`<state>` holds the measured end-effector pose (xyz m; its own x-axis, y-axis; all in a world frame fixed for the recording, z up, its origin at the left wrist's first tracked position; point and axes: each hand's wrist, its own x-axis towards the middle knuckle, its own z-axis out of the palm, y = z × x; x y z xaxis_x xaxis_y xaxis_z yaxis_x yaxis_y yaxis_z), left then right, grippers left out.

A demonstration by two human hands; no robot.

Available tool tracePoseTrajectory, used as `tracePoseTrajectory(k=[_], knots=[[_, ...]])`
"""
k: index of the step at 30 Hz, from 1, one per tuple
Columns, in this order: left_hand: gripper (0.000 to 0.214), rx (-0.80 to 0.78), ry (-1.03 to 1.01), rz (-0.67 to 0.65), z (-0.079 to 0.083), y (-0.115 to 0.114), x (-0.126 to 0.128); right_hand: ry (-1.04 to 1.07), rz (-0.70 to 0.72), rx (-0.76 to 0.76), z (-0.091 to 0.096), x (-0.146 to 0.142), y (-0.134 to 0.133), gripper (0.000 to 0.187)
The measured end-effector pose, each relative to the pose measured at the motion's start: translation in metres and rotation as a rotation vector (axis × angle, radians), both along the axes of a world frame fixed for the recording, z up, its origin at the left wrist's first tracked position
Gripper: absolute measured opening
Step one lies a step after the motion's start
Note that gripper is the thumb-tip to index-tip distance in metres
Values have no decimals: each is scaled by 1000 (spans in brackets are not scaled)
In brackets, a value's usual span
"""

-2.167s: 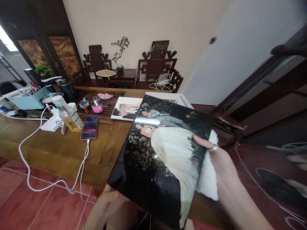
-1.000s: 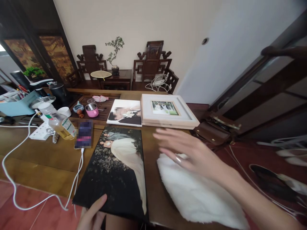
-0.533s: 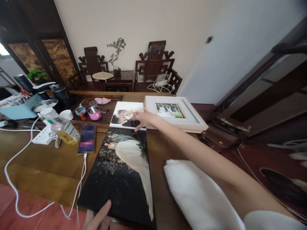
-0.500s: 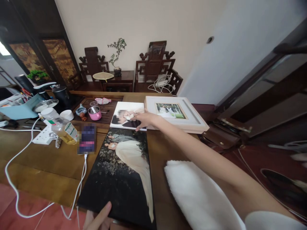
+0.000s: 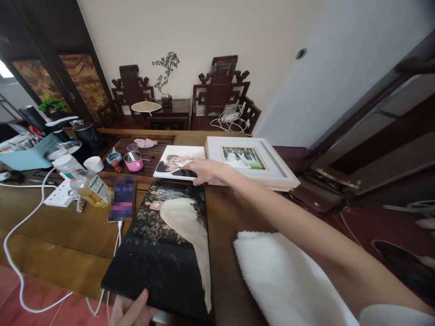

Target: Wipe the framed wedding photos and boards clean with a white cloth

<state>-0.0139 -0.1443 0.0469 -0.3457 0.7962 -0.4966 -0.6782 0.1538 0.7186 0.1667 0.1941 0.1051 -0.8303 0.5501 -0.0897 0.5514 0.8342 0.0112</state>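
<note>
A large black wedding photo panel [image 5: 159, 262] lies at the table's near edge, its picture showing a couple and a long pale gown. My left hand [image 5: 134, 310] grips its lower left corner, thumb on top and fingers beneath. Just beyond the far edge sits a smaller white photo panel [image 5: 170, 173] with a couple on it. My right hand [image 5: 201, 171] reaches across and is closed at this panel's right side; part of its grip is hidden. Right beside that hand is a pale wooden picture frame [image 5: 282, 181] around a small photo.
White fluffy cloth [image 5: 272, 267] lies under my right forearm. Left of the panels are a phone [image 5: 121, 199] on a charging cable, an oil bottle [image 5: 91, 188], a power strip [image 5: 58, 194] and a pink cup [image 5: 133, 161] on a tea tray. Carved chairs stand behind.
The black panel has shifted slightly left and towards me with my left hand. The small white panel has moved a little left under my right hand, and a narrow gap shows between the panels.
</note>
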Motion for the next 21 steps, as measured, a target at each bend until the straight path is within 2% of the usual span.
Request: tracePoseTrajectory(k=[3, 6, 11, 17, 21], knots=[[75, 60, 61, -39, 8, 14, 5, 120, 40, 6, 9, 6, 7, 65], [75, 107, 139, -65, 13, 28, 10, 233, 54, 26, 18, 13, 10, 52], [77, 102, 242, -172, 17, 55, 11, 306, 42, 89, 34, 18, 9, 31], [64, 199, 227, -229, 28, 93, 9, 323, 52, 121, 40, 22, 12, 26], [55, 268, 182, -234, 19, 125, 10, 333, 43, 116, 39, 23, 13, 27]])
